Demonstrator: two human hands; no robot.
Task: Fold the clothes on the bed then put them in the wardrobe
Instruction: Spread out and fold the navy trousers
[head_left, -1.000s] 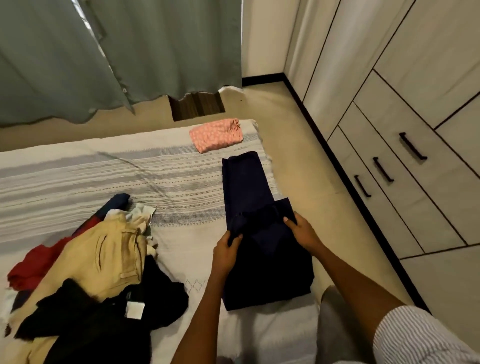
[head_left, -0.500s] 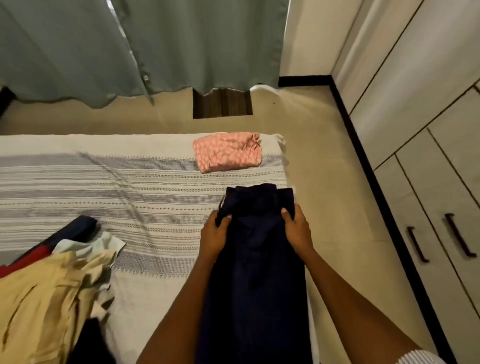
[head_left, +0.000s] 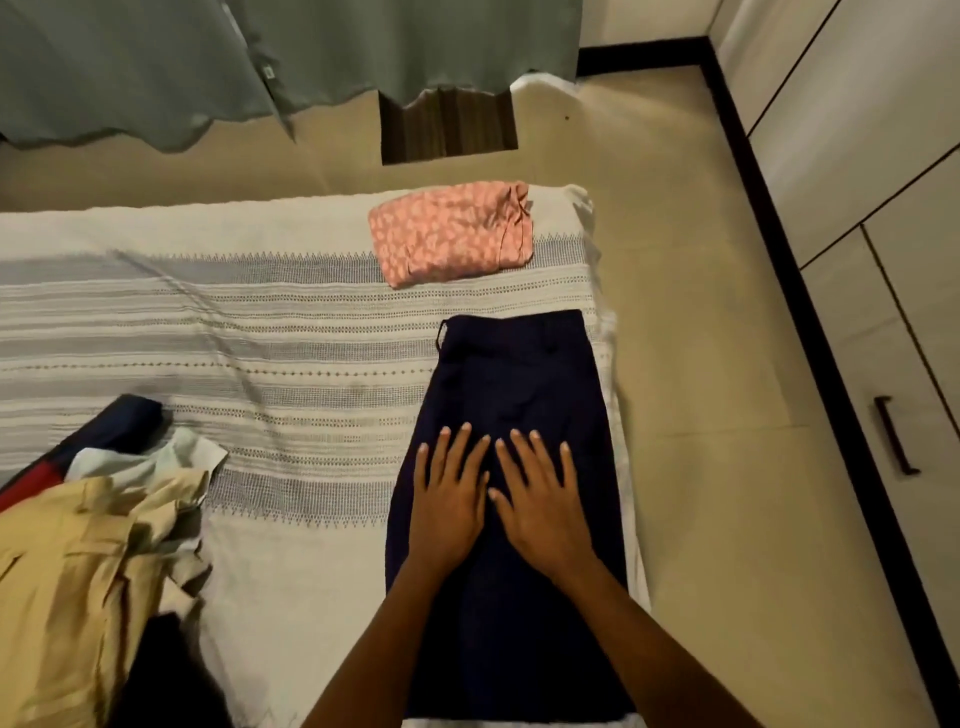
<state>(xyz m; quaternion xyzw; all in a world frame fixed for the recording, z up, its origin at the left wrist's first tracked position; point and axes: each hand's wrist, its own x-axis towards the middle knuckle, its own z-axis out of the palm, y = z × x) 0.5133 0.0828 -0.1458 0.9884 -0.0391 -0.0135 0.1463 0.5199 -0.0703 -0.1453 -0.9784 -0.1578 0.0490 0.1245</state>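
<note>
A dark navy garment (head_left: 514, 379) lies folded lengthwise along the right edge of the bed (head_left: 260, 332). My left hand (head_left: 449, 499) and my right hand (head_left: 543, 506) rest flat on it side by side, fingers spread, holding nothing. A folded pink patterned garment (head_left: 452, 231) sits at the bed's far right corner. An unfolded pile lies at the near left: a beige garment (head_left: 88, 566) on top, with a white piece (head_left: 156, 457), a red-and-navy piece (head_left: 98, 431) and a black piece (head_left: 166, 675) around it.
The wardrobe (head_left: 883, 218) with drawers and a dark handle (head_left: 893, 441) lines the right wall, across a strip of beige floor (head_left: 701, 364). Grey-green curtains (head_left: 260, 62) hang beyond the bed's far side.
Both hands carried the navy garment's near end up to its far end, let go of it, and slid back to lie flat on the middle of the cloth.
</note>
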